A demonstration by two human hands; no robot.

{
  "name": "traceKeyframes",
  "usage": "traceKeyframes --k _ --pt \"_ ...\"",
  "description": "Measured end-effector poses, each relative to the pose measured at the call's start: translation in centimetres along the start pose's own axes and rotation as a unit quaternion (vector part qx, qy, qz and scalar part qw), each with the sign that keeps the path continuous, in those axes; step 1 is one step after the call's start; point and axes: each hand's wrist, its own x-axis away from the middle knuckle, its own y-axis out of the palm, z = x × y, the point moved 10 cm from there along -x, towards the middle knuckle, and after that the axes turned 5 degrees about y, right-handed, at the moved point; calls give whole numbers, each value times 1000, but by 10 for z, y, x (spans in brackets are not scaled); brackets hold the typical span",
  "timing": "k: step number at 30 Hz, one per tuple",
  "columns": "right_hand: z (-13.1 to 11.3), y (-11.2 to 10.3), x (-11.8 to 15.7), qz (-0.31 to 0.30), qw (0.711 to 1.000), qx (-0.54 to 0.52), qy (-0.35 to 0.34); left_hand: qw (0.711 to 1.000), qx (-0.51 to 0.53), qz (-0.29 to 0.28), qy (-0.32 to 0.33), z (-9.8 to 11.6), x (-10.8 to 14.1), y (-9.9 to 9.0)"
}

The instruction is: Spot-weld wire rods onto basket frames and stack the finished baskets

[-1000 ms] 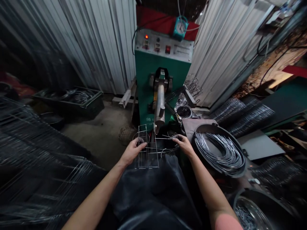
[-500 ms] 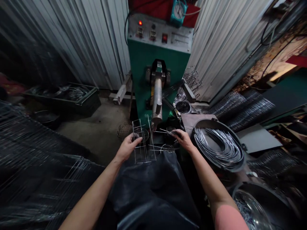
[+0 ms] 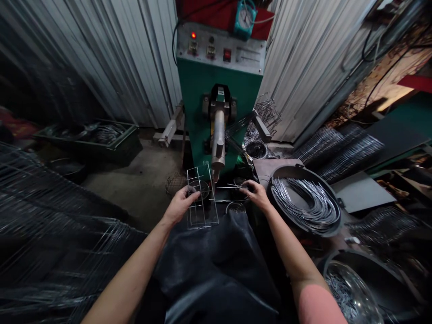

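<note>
My left hand point(image 3: 184, 204) is closed on a wire frame point(image 3: 203, 225), thumb along its near side. The frame is a rectangular lattice of thin metal rods, held upright beside the tip of a spot welder point(image 3: 218, 135). To the right, my right hand point(image 3: 254, 193) pinches a few thin metal wires point(image 3: 227, 187) whose free ends point left toward the welder's electrode. Another long wire point(image 3: 224, 200) runs level just below them, reaching the frame's right side; whether it is joined there I cannot tell.
A round pan point(image 3: 303, 230) of curved wires stands at the right, with a bowl point(image 3: 351, 288) of small metal pieces below it. Stacked wire mesh point(image 3: 50, 234) fills the left. A green bin point(image 3: 111, 146) lies behind it. A dark apron point(image 3: 216, 270) covers my lap.
The wires in my right hand have swung to lie more level, and the lower wire has risen slightly. My left hand keeps its hold on the frame. The view has shifted a little.
</note>
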Motion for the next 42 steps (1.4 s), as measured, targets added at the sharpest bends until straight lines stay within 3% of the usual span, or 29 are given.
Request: traceKeyframes --k 5,9,21,42 --pt "8 5 -3 -44 992 -97 61 1000 4 -27 -5 -1 -1 7" --pt "11 16 -9 -74 988 -108 80 1000 21 -22 -2 0 -5 9" --pt "20 22 -29 -58 993 -78 63 999 25 -26 -10 -6 -18 8" --pt "24 23 -34 -82 992 -74 68 998 45 -22 -34 -9 -21 13"
